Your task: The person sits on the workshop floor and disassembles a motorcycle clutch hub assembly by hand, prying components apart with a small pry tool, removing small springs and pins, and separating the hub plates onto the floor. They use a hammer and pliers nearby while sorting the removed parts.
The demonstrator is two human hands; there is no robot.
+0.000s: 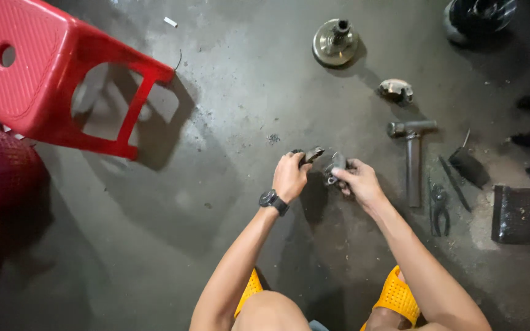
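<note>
Over a stained concrete floor, my left hand point(290, 176) grips a small dark metal part point(312, 154); a black watch sits on that wrist. My right hand point(358, 182) holds a small grey metal piece point(336, 167) close beside it. The two parts are nearly touching between my hands. A hammer point(413, 153) lies just right of my right hand, head away from me. Pliers point(439, 208) lie beside the hammer's handle. My feet in yellow sandals point(398, 297) show at the bottom.
A red plastic stool point(44, 73) stands at upper left. A round metal hub point(335, 41) and a small curved metal part point(395, 91) lie farther out. A screwdriver point(454, 182), a dark brush-like tool point(468, 167) and a dark flat block point(518, 214) sit at right.
</note>
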